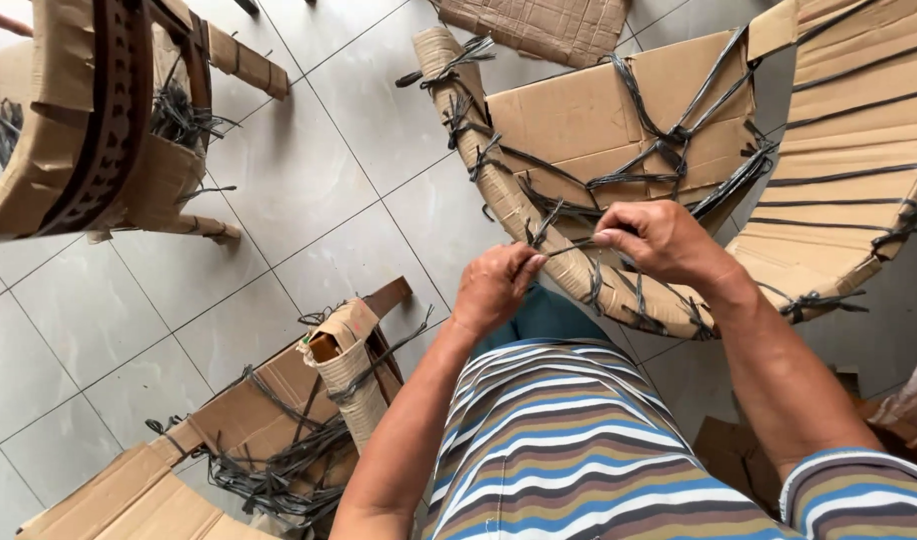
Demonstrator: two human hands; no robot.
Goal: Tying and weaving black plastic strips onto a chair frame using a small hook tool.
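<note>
Shirt [569, 440]: striped, one.
Left hand [494, 290]: closed, pinching black strap [569, 245].
Right hand [659, 240]: closed on same strap, over cardboard-wrapped rim [539, 235].
Wrapped furniture pieces: four, on tiled floor [309, 190].

— How do the arms lie?
— Both forearms are bare and reach forward from striped sleeves, converging in front of the chest.
— And the left hand [494, 288]?
— Knuckles up, fingers curled under into a loose fist, thumb side turned toward the other hand.
— The right hand [659, 240]?
— Slightly higher and farther out, wrist bent, fingertips [607, 238] pinched together and pointing left, close to the left hand.
</note>
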